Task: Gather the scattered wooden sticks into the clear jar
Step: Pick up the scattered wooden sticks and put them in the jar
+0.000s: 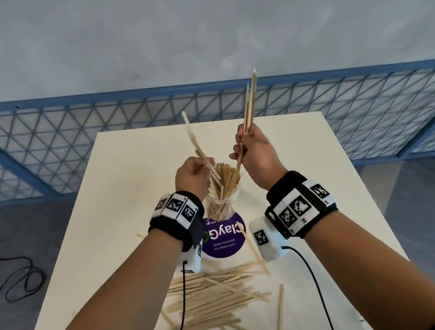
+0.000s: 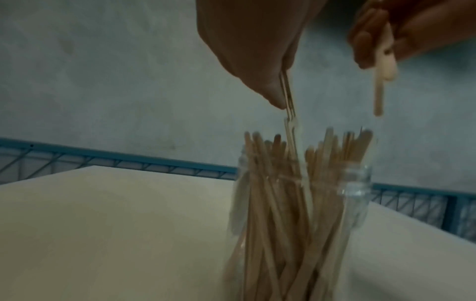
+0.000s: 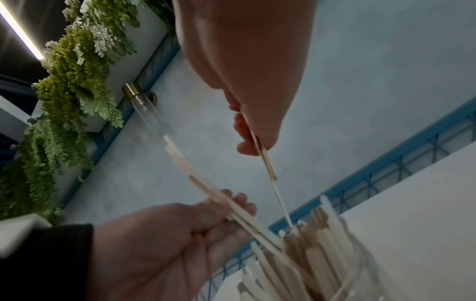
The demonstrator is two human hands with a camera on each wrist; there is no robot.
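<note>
Wooden sticks [image 1: 220, 183] fill the clear jar [image 1: 221, 207]; left hand [image 1: 192, 174] and right hand [image 1: 256, 155] each grip more

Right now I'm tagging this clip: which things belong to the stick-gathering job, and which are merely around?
Part of the job:
clear glass jar
loose wooden sticks on the white table
sticks gripped by left hand
sticks gripped by right hand

Just lying about:
round purple sticker
black cable on the floor

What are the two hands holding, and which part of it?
Both hold wooden sticks over the jar. The left hand and the right hand each pinch a few sticks near the lower end.
</note>
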